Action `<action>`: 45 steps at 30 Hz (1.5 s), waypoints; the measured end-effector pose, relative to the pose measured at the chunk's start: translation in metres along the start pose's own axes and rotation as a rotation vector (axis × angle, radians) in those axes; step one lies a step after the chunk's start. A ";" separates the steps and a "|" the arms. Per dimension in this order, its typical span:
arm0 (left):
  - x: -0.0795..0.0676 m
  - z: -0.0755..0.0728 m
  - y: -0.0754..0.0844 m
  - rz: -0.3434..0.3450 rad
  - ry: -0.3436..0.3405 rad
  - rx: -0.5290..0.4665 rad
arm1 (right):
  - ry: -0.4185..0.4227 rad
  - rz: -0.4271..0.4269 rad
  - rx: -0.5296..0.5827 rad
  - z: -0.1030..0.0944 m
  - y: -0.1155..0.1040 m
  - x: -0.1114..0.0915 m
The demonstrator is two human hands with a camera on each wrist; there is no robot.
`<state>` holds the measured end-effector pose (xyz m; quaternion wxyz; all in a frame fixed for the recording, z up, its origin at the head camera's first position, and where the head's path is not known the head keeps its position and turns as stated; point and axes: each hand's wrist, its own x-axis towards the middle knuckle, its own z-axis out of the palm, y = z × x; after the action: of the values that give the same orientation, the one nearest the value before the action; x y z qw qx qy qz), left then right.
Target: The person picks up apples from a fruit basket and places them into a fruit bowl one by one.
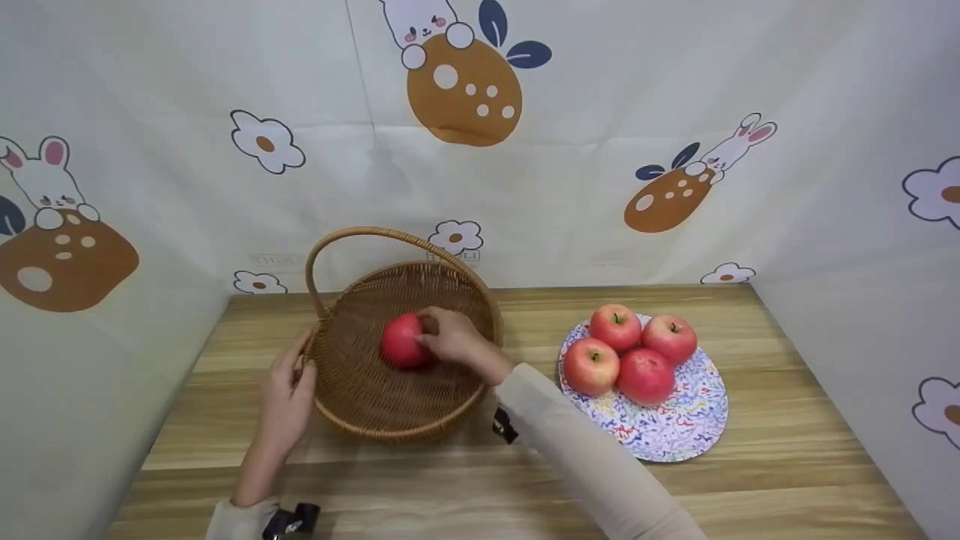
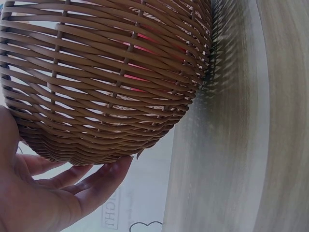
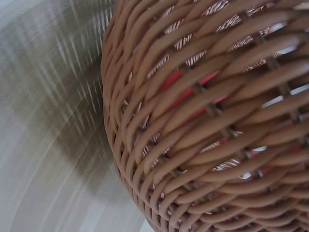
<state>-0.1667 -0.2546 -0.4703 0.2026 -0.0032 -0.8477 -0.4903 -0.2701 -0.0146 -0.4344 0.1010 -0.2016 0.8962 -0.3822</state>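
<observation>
Apple in hand: one red apple (image 1: 403, 340) sits inside the wicker basket (image 1: 375, 397), near the middle of its floor; through the weave it shows as red slivers (image 2: 137, 53) in the left wrist view and again (image 3: 186, 92) in the right wrist view.
Right hand: the right hand (image 1: 451, 336) reaches over the basket's right rim, its grip curled round the apple's right side and top.
Left hand: the left hand (image 1: 289, 390) rests against the basket's outer left wall, grip spread, fingers (image 2: 104, 176) straight along the bottom weave.
Basket: one, round, brown, with a single arched handle (image 1: 352, 238); it appears tipped toward the camera, standing on the counter (image 1: 787, 450).
In the way: the basket wall fills both wrist views and hides most of the apple; in the head view the right fingers cover the apple's right edge.
Plate: one speckled, many-coloured plate (image 1: 686, 431) lies on the counter to the right of the basket, well apart from it.
Apples on the plate: four red apples (image 1: 643, 375), bunched together and touching at the plate's far side.
Apple count: five in all, one in the basket, four on the plate.
Backdrop: white cloth (image 1: 600, 187) printed with rabbits and flowers hangs behind and at both sides of the counter.
</observation>
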 end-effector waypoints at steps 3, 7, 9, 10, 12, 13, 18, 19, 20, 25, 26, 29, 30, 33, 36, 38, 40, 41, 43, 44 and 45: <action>0.000 0.000 -0.001 0.003 0.003 -0.002 | -0.015 -0.013 -0.005 0.001 -0.001 0.002; -0.001 0.000 0.000 0.002 0.007 0.006 | -0.040 -0.043 -0.020 0.003 -0.002 0.005; -0.001 0.000 0.001 0.000 0.011 0.011 | -0.048 -0.068 -0.021 0.005 -0.002 0.007; -0.001 0.000 0.001 0.001 0.014 0.014 | -0.054 -0.077 -0.019 0.005 -0.003 0.007; -0.001 0.000 0.002 0.001 0.017 0.019 | -0.068 -0.093 -0.010 0.006 -0.003 0.008; -0.001 0.000 0.002 0.000 0.017 0.022 | -0.072 -0.101 -0.006 0.006 -0.004 0.009; -0.001 -0.001 0.002 -0.013 0.004 0.024 | -0.100 -0.110 0.034 0.010 -0.005 0.013; -0.001 -0.001 0.002 -0.015 0.002 0.022 | -0.103 -0.111 0.034 0.010 -0.006 0.013; -0.001 -0.001 0.002 -0.017 -0.001 0.019 | -0.108 -0.109 0.035 0.011 -0.006 0.014; 0.000 -0.001 0.002 -0.032 -0.007 0.019 | -0.087 -0.107 0.012 0.014 -0.008 0.016; 0.000 -0.001 0.003 -0.039 -0.009 0.021 | -0.084 -0.102 0.021 0.014 -0.008 0.016; 0.000 -0.001 0.004 -0.039 -0.008 0.015 | -0.083 -0.089 0.057 0.015 -0.009 0.018; 0.000 -0.001 0.004 -0.025 -0.004 0.002 | -0.085 -0.082 0.070 0.015 -0.009 0.018; 0.002 0.001 0.003 0.008 0.003 -0.022 | -0.090 -0.057 0.115 0.014 -0.008 0.019; 0.002 0.001 0.001 0.034 0.020 -0.034 | -0.097 -0.021 0.159 0.015 -0.008 0.019; 0.001 0.002 0.001 0.035 0.031 -0.020 | -0.105 0.002 0.180 0.016 -0.008 0.019; 0.000 0.001 0.001 0.038 0.036 -0.012 | -0.116 0.015 0.186 0.017 -0.008 0.019; 0.000 0.001 0.001 0.037 0.038 -0.006 | -0.123 0.019 0.190 0.017 -0.008 0.019; 0.000 0.001 0.001 0.033 0.035 0.000 | -0.133 0.015 0.192 0.018 -0.007 0.019; 0.000 0.001 0.001 0.028 0.032 0.000 | -0.140 0.009 0.194 0.019 -0.007 0.019; 0.001 0.001 0.001 0.025 0.030 0.001 | -0.152 0.000 0.193 0.019 -0.007 0.019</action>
<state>-0.1674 -0.2534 -0.4698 0.2212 -0.0062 -0.8447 -0.4874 -0.2790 -0.0396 -0.4426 0.1876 -0.2192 0.8450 -0.4502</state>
